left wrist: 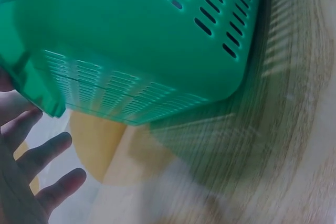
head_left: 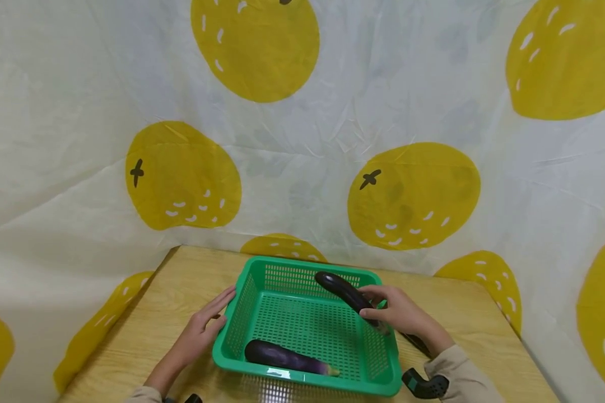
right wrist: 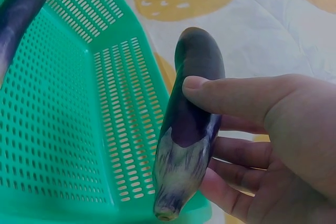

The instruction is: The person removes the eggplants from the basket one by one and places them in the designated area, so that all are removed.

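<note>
My right hand point(head_left: 395, 308) grips a dark purple eggplant point(head_left: 344, 290), thumb on one side and fingers on the other. It holds the eggplant tilted over the right part of a green plastic basket point(head_left: 390, 366). Seen from the right wrist, this eggplant point(right wrist: 197, 61) has a pale, streaked stem end pointing down. A second eggplant point(head_left: 282, 356) lies on the basket floor along the near wall. My left hand point(head_left: 201, 329) is at the basket's left rim, its fingertips touching there. In the left wrist view the left hand's fingers point(left wrist: 50, 153) are spread and fairly straight.
The basket stands on a wood-grain table point(head_left: 181, 280). A dark, long thing point(head_left: 417, 343) lies right of the basket, partly hidden by the right forearm. A white cloth point(head_left: 302, 184) with yellow fruit prints hangs behind and around the table.
</note>
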`<state>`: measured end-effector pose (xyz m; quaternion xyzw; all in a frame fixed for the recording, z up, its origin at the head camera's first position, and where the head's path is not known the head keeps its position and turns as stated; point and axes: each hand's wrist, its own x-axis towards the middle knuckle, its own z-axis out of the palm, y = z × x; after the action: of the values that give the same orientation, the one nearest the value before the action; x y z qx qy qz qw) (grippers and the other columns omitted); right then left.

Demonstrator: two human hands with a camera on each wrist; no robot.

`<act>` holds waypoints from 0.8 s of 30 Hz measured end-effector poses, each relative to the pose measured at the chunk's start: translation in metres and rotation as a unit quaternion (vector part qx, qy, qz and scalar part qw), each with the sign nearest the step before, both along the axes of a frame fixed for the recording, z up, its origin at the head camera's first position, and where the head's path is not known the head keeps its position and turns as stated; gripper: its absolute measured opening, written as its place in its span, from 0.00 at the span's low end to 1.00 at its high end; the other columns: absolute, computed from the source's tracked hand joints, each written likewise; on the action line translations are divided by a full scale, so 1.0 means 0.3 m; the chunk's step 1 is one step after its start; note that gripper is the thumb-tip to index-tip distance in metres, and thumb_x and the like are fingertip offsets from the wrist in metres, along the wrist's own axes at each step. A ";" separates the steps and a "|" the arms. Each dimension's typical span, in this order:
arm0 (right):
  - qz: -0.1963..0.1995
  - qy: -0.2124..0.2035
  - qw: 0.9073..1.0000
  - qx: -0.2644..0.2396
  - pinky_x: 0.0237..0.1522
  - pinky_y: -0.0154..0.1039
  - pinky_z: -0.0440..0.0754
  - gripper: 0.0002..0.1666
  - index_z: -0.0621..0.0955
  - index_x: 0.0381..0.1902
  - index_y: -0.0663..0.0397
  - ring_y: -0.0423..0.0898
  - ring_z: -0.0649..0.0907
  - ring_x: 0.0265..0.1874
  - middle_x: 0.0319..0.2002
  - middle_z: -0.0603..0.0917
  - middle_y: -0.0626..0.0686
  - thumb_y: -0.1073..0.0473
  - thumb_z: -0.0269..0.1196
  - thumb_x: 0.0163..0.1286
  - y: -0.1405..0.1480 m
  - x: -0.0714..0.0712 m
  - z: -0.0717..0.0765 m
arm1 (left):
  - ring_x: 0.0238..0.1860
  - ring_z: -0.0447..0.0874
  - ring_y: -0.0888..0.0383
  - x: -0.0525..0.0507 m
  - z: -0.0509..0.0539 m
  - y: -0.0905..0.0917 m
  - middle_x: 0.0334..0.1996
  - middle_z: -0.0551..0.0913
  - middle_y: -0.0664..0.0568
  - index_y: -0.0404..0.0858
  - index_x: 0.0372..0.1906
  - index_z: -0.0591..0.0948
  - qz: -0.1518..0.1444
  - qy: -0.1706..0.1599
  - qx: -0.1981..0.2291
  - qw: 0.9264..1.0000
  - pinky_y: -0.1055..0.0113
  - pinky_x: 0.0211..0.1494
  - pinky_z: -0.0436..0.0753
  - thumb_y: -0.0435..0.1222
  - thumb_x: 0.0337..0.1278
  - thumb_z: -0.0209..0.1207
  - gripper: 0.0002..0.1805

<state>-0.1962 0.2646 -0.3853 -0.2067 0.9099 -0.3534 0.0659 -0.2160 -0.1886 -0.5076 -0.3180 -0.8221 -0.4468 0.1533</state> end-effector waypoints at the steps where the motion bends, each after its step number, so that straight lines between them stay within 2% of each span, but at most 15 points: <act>1: 0.001 -0.001 1.000 0.001 0.39 0.37 0.81 0.32 0.78 0.66 0.66 0.44 0.82 0.43 0.51 0.86 0.58 0.51 0.69 0.72 0.005 0.000 0.000 | 0.76 0.59 0.77 0.000 -0.001 0.002 0.77 0.67 0.38 0.34 0.77 0.68 0.000 -0.002 0.001 1.000 0.73 0.59 0.80 0.29 0.77 0.51 0.27; 8: -0.012 -0.004 1.000 0.000 0.36 0.36 0.80 0.34 0.77 0.67 0.66 0.40 0.82 0.41 0.52 0.86 0.59 0.51 0.68 0.72 0.032 -0.002 0.000 | 0.76 0.59 0.77 0.000 -0.004 0.007 0.77 0.67 0.36 0.34 0.77 0.69 0.003 -0.005 0.007 1.000 0.73 0.58 0.80 0.29 0.78 0.51 0.27; 15: -0.017 0.013 1.000 0.003 0.36 0.35 0.80 0.33 0.77 0.66 0.68 0.43 0.82 0.43 0.55 0.85 0.63 0.52 0.68 0.72 0.053 0.004 0.002 | 0.77 0.58 0.77 0.003 0.002 0.006 0.77 0.67 0.35 0.33 0.77 0.68 0.005 -0.006 0.005 1.000 0.74 0.59 0.80 0.29 0.78 0.51 0.27; 24: -0.023 0.027 0.999 -0.004 0.35 0.35 0.80 0.31 0.78 0.65 0.69 0.37 0.82 0.38 0.49 0.87 0.58 0.54 0.68 0.72 0.080 0.016 -0.005 | 0.76 0.58 0.78 0.007 0.006 0.007 0.76 0.67 0.32 0.33 0.77 0.68 0.007 -0.011 0.001 1.000 0.72 0.58 0.81 0.29 0.78 0.51 0.27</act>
<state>-0.1913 0.2885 -0.3868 -0.1957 0.9144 -0.3530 0.0324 -0.2138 -0.1866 -0.5059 -0.3073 -0.8253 -0.4502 0.1474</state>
